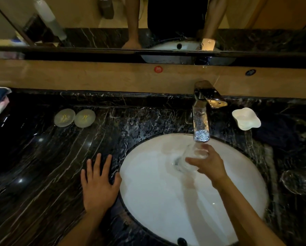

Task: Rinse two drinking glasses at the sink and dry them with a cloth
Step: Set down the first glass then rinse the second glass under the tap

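Note:
My right hand (206,163) grips a clear drinking glass (189,158) over the white oval sink (166,201), right under the spout of the chrome tap (201,121). Water runs from the spout into the glass, which is tilted. My left hand (99,182) rests flat with straight, spread fingers on the dark marble counter (51,166) just left of the basin rim. A second clear glass (298,181) lies on the counter at the far right. A dark cloth (276,134) sits on the counter right of the tap.
Two round pale coasters (75,118) lie at the back left of the counter. A white soap dish (246,118) stands right of the tap. Packets sit at the far left edge. A mirror runs along the wall behind the counter.

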Motion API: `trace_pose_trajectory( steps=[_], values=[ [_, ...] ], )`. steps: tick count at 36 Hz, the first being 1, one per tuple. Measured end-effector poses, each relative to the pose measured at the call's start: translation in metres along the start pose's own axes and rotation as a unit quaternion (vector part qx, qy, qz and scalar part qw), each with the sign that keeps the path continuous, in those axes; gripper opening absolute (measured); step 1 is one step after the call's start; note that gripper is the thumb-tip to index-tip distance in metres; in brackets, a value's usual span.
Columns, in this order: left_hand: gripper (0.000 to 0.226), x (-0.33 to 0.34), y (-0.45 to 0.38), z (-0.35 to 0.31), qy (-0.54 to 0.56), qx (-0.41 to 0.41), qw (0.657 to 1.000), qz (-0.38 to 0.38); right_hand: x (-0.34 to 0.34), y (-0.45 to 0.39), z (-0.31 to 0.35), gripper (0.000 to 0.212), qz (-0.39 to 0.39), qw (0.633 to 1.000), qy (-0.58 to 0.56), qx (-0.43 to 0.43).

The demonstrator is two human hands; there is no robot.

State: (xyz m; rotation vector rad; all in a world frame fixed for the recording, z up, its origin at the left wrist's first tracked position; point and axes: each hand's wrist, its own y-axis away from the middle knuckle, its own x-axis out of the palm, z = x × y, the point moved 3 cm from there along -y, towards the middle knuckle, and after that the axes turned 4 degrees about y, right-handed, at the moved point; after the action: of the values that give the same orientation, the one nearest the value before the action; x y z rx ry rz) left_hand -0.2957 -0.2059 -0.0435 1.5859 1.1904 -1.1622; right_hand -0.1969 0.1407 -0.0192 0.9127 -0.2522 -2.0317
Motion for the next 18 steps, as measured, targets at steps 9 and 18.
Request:
trace_pose_trajectory(
  steps=[9, 18],
  values=[
    [0.071, 0.0, -0.001, 0.001, 0.009, 0.001, 1.0, -0.004, 0.004, -0.004, -0.007, 0.066, 0.021, 0.995, -0.096, 0.028],
    [0.071, 0.001, -0.001, 0.002, 0.002, 0.004, 1.0, 0.001, 0.017, 0.003, -0.005, 0.069, 0.188, 0.875, -0.395, 0.208]
  ],
)
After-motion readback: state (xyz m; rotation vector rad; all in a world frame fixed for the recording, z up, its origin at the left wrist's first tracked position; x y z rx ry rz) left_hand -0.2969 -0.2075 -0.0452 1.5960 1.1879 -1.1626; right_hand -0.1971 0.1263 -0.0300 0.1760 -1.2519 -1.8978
